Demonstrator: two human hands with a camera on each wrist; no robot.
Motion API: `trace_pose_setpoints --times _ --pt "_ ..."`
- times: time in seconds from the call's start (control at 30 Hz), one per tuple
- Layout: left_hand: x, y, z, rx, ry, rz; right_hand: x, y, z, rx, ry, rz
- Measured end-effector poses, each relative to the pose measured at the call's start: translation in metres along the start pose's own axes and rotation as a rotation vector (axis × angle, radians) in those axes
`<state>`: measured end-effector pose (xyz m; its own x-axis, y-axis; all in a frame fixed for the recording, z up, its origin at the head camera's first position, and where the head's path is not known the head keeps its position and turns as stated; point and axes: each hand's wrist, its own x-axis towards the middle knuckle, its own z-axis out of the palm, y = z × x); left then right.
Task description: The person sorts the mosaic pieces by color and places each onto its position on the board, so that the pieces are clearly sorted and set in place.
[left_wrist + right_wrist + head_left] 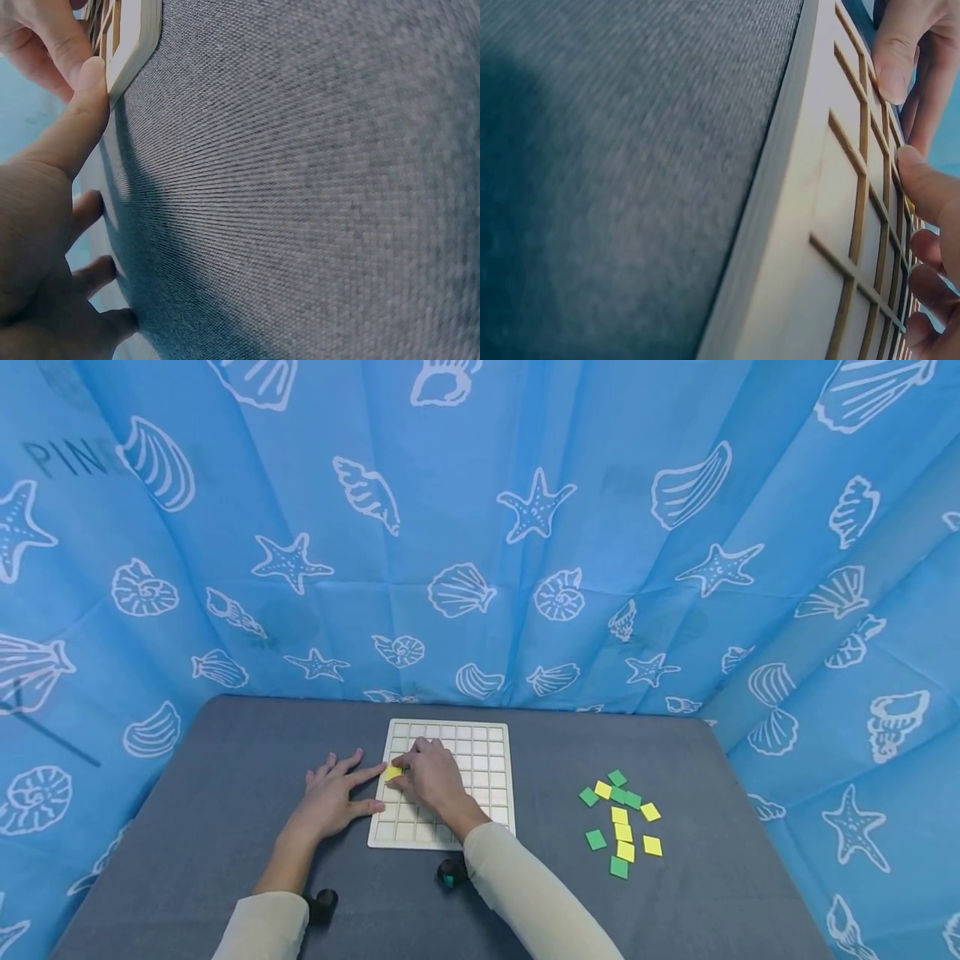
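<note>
A pale wooden grid board (498, 793), divided into small square cells, lies on the table. My right hand (433, 777) reaches over it and pinches a yellow square tile (393, 772) between thumb and index finger, at the cells along the left side. From the left, my left hand (326, 806) spreads its fingers, with index finger and thumb touching the board's left edge. In the left wrist view the thumb (90, 82) presses the board's corner, while the other fingertips rest on the cloth. The right wrist view shows the right hand (937, 187) low over the raised grid lines.
Several loose green tiles (596, 840) and yellow tiles (652, 845) lie scattered on the grey table (712, 893) to the right of the board. A blue curtain (480, 527) with white shell prints hangs behind the table and along its sides.
</note>
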<state>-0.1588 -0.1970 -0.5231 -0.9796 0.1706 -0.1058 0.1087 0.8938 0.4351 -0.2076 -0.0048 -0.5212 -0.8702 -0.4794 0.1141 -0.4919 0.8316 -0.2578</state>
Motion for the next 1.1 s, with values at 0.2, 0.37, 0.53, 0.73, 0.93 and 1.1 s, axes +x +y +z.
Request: trace_pose_setpoints --times 0.2,0.37,0.53,0.73,0.93,1.1 --pt "0.000 0.001 -0.001 0.002 -0.013 -0.014 -0.003 0.001 -0.005 -0.059 -0.016 -0.024" --pt "0.002 0.003 -0.003 0.009 -0.024 -0.027 -0.006 0.001 -0.012 -0.168 0.011 -0.057" --pt "0.002 0.005 -0.004 0.010 -0.019 -0.028 -0.010 0.003 -0.018 -0.212 0.003 -0.094" --pt "0.002 0.005 -0.004 0.014 -0.032 -0.039 -0.017 0.008 -0.020 -0.255 -0.060 -0.177" --pt "0.002 0.005 -0.003 0.017 -0.033 -0.039 -0.024 0.011 -0.024 -0.273 -0.094 -0.209" --pt "0.002 0.004 -0.003 0.016 -0.027 -0.025 -0.031 0.015 -0.024 -0.300 -0.122 -0.212"
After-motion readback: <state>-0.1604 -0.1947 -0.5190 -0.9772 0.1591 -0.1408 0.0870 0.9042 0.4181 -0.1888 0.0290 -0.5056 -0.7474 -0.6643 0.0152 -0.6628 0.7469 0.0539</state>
